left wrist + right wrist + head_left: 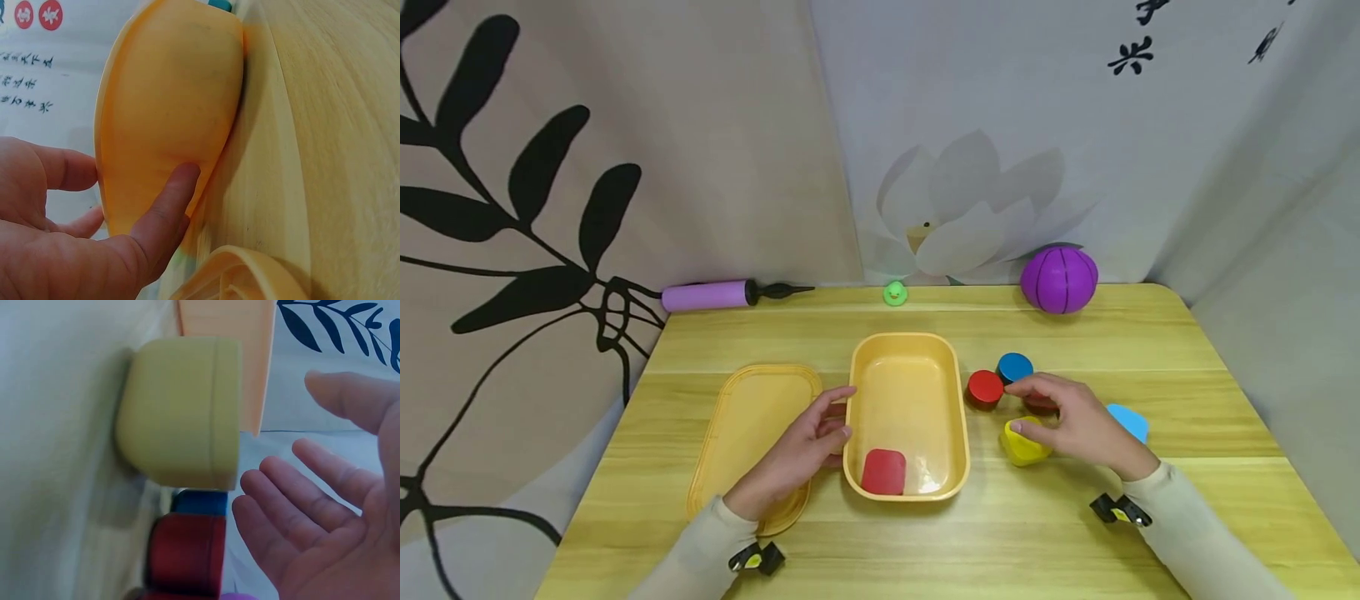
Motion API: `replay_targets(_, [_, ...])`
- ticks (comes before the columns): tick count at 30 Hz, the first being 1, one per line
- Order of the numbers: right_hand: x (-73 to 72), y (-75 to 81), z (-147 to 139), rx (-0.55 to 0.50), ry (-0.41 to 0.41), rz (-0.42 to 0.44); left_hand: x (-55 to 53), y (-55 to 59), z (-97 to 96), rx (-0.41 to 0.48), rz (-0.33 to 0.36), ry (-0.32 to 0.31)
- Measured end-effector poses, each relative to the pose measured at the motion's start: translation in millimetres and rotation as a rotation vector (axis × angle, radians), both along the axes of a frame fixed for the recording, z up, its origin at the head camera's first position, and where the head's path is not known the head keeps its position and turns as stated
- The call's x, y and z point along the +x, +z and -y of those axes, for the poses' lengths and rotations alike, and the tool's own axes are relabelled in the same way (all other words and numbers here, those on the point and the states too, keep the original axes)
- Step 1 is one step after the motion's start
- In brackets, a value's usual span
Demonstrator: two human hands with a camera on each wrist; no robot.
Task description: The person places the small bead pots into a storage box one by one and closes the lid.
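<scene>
A yellow-orange plastic box (910,354) stands mid-table with a red rounded-square piece (883,472) inside at its near end. My left hand (805,442) rests its fingers against the box's left side; the left wrist view shows fingertips on the outer wall and rim. My right hand (1075,421) hovers with spread fingers just over a yellow rounded block (181,412), apart from it in the right wrist view. Beside that block are a red piece (985,389), a blue round piece (1015,367) and another red piece partly hidden under the hand.
A matching lid (745,417) lies left of the box, partly beneath my left arm. A light blue piece (1127,422) sits right of my right hand. Along the back edge are a purple pump (707,296), a small green toy (895,293) and a purple ball (1059,279).
</scene>
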State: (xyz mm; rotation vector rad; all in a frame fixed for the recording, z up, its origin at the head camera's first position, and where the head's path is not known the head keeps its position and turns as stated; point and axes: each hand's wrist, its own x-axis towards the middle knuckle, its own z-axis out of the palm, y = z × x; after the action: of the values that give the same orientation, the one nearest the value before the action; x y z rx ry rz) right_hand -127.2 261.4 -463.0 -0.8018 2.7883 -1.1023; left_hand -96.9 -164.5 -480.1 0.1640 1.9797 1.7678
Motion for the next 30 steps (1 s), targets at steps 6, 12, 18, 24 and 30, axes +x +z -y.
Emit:
replay_targets(6, [8.0, -8.5, -4.0, 0.065, 0.004, -0.021, 0.3, 0.6, 0.4, -0.011, 0.003, 0.014])
replay_targets(12, [13.7, -17.6, -4.4, 0.133, 0.023, -0.062, 1.4, -0.5, 1.2, -0.021, 0.007, 0.022])
replay_targets(18, [18.0, -18.3, -4.0, 0.188, 0.03, -0.019, 1.0, -0.6, 1.9, -0.017, 0.005, 0.021])
replay_targets(24, [19.0, -17.0, -4.5, 0.216, 0.039, 0.024, 0.3, -2.1, 2.2, -0.021, 0.002, 0.023])
replay_targets(30, [17.5, -17.2, -6.0, 0.218, 0.045, 0.028, 0.5, -2.5, 2.3, -0.018, 0.006, 0.035])
